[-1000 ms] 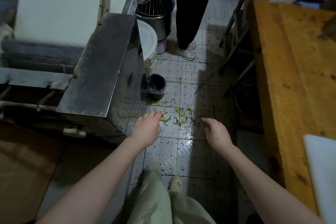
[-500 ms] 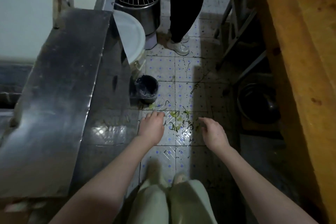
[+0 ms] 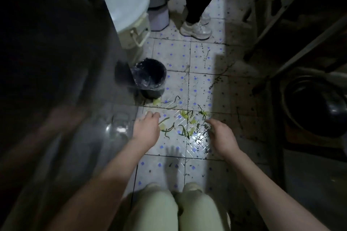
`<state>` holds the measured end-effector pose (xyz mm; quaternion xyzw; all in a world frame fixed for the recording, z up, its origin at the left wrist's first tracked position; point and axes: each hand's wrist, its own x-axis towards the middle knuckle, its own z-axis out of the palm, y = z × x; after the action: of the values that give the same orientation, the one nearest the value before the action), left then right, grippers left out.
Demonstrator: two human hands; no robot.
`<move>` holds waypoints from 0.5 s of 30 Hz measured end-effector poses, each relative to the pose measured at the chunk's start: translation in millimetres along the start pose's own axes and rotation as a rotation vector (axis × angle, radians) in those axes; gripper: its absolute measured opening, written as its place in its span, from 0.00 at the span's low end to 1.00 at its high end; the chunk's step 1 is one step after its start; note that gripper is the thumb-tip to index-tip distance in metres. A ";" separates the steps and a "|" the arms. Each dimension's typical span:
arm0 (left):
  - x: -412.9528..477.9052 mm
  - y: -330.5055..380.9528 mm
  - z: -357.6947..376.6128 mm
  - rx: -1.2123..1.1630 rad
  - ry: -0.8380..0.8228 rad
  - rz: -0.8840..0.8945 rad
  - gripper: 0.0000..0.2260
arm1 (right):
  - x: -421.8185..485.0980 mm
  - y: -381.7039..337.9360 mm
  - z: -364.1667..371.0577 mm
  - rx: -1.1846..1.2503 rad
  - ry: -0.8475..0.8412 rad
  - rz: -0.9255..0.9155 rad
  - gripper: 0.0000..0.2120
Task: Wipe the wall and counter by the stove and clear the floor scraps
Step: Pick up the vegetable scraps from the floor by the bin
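Green vegetable scraps point(image 3: 185, 124) lie scattered on the white tiled floor point(image 3: 172, 56) with blue dots, just in front of my knees. My left hand point(image 3: 146, 129) hovers low at the left edge of the scraps, fingers bent and apart, nothing visibly held. My right hand point(image 3: 221, 135) is at the right edge of the pile, fingers curled downward near the floor, also holding nothing I can see. A small black bin point(image 3: 149, 78) lined with a bag stands just beyond the scraps, to the left.
The steel side of the stove cabinet point(image 3: 75, 99) fills the left. A white lidded bucket point(image 3: 129, 11) stands behind the bin. Another person's legs and white shoe point(image 3: 196, 29) are ahead. Metal frame legs point(image 3: 281, 24) and a dark pot point(image 3: 315, 103) are on the right.
My view has dropped much lower, close to the floor. Both hands have come down to either side of the scraps.
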<state>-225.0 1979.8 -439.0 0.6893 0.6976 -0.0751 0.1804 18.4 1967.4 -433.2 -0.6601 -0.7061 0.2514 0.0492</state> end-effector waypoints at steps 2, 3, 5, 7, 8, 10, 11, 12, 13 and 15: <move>20.3 -11.7 39.8 -0.011 -0.006 -0.023 0.18 | 16.8 21.3 36.5 -0.001 -0.004 -0.007 0.23; 30.3 -17.3 59.5 -0.017 -0.005 -0.037 0.18 | 24.8 30.6 54.4 0.000 -0.006 -0.014 0.23; 50.0 -28.2 97.0 -0.024 -0.005 -0.056 0.18 | 40.2 46.8 88.6 0.010 0.005 -0.020 0.22; 68.5 -37.7 133.6 -0.030 -0.008 -0.063 0.18 | 54.3 62.0 120.2 0.003 0.013 -0.018 0.22; 76.9 -42.2 151.5 -0.031 -0.004 -0.075 0.18 | 61.0 69.7 135.5 -0.008 0.013 -0.023 0.22; 91.5 -52.9 185.4 -0.028 0.002 -0.120 0.17 | 74.4 84.3 163.5 -0.019 0.003 -0.033 0.22; 98.0 -59.0 202.9 -0.027 0.000 -0.138 0.17 | 80.3 91.4 176.7 -0.017 0.000 -0.034 0.21; 104.7 -65.4 221.2 -0.023 -0.001 -0.146 0.17 | 86.9 98.8 189.3 -0.015 0.008 -0.037 0.21; 111.8 -72.3 239.3 -0.012 -0.002 -0.142 0.17 | 94.0 106.3 202.0 -0.015 0.023 -0.040 0.21; 124.8 -83.7 273.1 -0.005 -0.001 -0.140 0.17 | 109.8 121.3 225.6 -0.019 0.032 -0.054 0.21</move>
<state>-265.4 1996.7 -747.6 0.6384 0.7442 -0.0862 0.1767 24.3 2007.2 -708.9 -0.6451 -0.7252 0.2328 0.0610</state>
